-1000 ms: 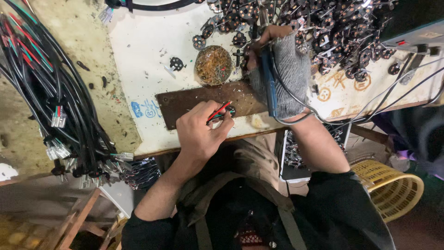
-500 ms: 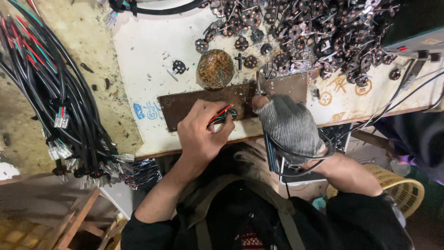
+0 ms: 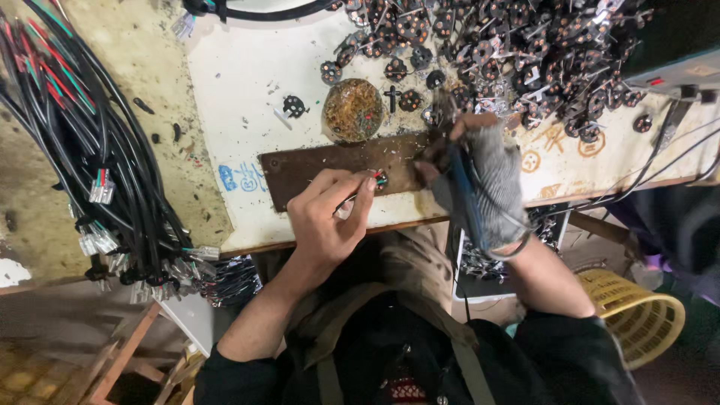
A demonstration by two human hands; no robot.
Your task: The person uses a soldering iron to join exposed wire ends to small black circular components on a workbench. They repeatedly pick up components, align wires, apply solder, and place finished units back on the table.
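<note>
My left hand [image 3: 326, 221] rests at the table's front edge and pinches the end of a thin cable. Its red and green wire tips [image 3: 379, 178] lie on a dark brown board [image 3: 315, 169]. My right hand [image 3: 484, 184] wears a grey glove and grips a blue-handled corded tool [image 3: 457, 187]. It is blurred by motion at the board's right end, just right of the wire tips. The tool's tip is hard to make out. A round tin of brownish paste [image 3: 353, 110] sits just beyond the board.
A heap of small black round parts with metal pins [image 3: 525, 45] covers the far right of the white table [image 3: 247, 82]. A thick bundle of black cables [image 3: 82, 150] hangs at the left. A yellow basket [image 3: 637, 315] stands at the lower right, a grey device [image 3: 675, 75] at the far right.
My right hand went from the heap of parts down toward my body, then back up to the board's right end. My left hand stayed put with the wires.
</note>
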